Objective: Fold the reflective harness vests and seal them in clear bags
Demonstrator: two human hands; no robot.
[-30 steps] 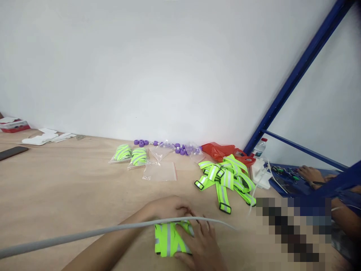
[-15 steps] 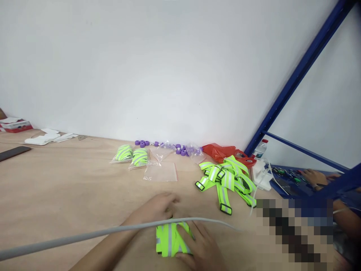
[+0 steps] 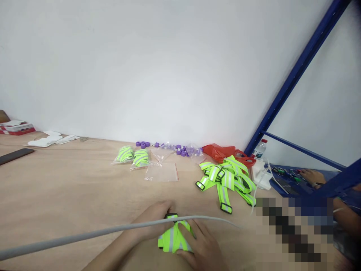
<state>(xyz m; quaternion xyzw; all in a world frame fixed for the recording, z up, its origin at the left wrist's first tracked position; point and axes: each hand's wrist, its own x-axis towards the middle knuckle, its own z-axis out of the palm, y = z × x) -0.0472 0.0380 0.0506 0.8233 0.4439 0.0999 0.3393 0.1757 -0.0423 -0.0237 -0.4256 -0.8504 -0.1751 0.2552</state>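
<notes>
Down at the near edge of the bench [image 3: 70, 188] I've got both hands on a folded neon-yellow reflective strap [image 3: 175, 239]. My left hand [image 3: 153, 218] is curled over its far left corner, fingers closed on the black end tab, and my right hand [image 3: 201, 244] lies flat across the right side with the fingers spread, pressing the bundle onto the wood. So one hand pinches, the other is open and just pushing down. A grey cable [image 3: 84, 235] runs right across in front of my hands, close to the camera.

A bit further out to the right there's a loose pile of the same straps [image 3: 225, 177], all tangled, with black tips sticking out. Left of that lies an empty clear zip bag [image 3: 162, 172], and just behind it two bagged straps [image 3: 132, 156] sit side by side. Along the wall [image 3: 141, 67] there's a row of small purple rings [image 3: 143, 143], some in little bags, then a red plastic bag [image 3: 222, 151] and a water bottle [image 3: 259, 148] by the blue rack post [image 3: 296, 75].

Far right, someone else's hand [image 3: 310, 176] is over a blue tray of small parts. Way off left I can see a dark phone [image 3: 15, 155], some white papers [image 3: 47, 140] and a red box [image 3: 15, 128].
</notes>
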